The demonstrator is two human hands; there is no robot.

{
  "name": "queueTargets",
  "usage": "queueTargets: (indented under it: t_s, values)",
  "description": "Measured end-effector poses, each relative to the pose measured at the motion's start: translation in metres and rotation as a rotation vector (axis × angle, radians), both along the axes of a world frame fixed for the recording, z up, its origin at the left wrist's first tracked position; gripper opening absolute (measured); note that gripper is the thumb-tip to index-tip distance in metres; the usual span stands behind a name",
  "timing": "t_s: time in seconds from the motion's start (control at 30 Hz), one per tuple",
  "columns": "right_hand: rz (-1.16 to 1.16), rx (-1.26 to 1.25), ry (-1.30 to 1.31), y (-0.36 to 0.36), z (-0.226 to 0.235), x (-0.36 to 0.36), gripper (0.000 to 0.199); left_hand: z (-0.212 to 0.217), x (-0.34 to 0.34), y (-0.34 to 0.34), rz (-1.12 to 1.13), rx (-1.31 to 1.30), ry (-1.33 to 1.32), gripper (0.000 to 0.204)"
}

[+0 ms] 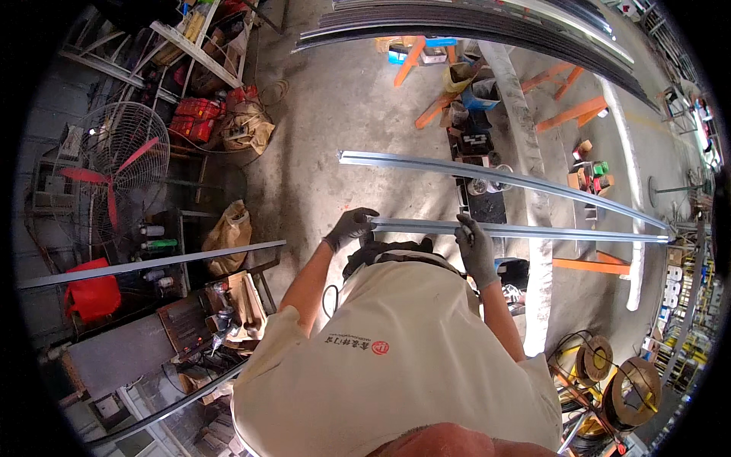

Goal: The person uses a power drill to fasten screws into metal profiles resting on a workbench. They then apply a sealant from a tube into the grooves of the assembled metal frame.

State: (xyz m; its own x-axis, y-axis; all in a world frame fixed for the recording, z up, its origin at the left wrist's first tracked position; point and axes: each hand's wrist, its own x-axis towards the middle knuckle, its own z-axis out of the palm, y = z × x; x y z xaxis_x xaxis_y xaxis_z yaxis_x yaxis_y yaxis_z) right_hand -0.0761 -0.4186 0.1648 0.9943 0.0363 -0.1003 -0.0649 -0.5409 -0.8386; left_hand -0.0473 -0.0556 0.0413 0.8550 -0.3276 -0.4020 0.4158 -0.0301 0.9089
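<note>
A long silvery metal profile (pixel 426 226) lies crosswise in front of my waist and runs off to the far right. My left hand (pixel 352 228), in a dark grey glove, grips its left end with bent fingers. My right hand (pixel 477 253), gloved in grey too, is closed on the same profile a little further along. Beyond it lies a second metal profile (pixel 457 169), slanting so that the right ends of the two nearly meet. White-wrapped support beams (pixel 537 221) pass underneath both profiles.
Dark long profiles (pixel 457 29) are stacked at the far side. Bins and boxes (pixel 474 141) stand among orange trestle legs (pixel 585 266). To the left are a caged fan (pixel 110 175), a loose metal bar (pixel 152 264) and a red case (pixel 194 119). Cable spools (pixel 632 392) sit lower right.
</note>
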Motion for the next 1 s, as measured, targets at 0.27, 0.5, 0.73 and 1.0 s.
queueTargets:
  t_s: [0.27,0.5,0.73,1.0]
  values:
    - [-0.128,0.187,0.035,0.003,0.009,0.003,0.032,-0.019,0.119,0.075,0.664,0.149,0.153,0.033]
    - [-0.064,0.154,-0.058,0.021,0.026,0.000,0.034,-0.030,0.178,0.088,0.408,0.086,0.288,0.039]
    - [-0.161,0.213,-0.154,0.015,0.032,0.018,0.033,0.088,0.140,0.040,0.101,-0.233,-0.112,0.038]
    - [0.044,0.183,-0.375,0.039,0.081,0.071,0.033,0.036,0.138,0.066,0.015,0.687,-0.381,0.063]
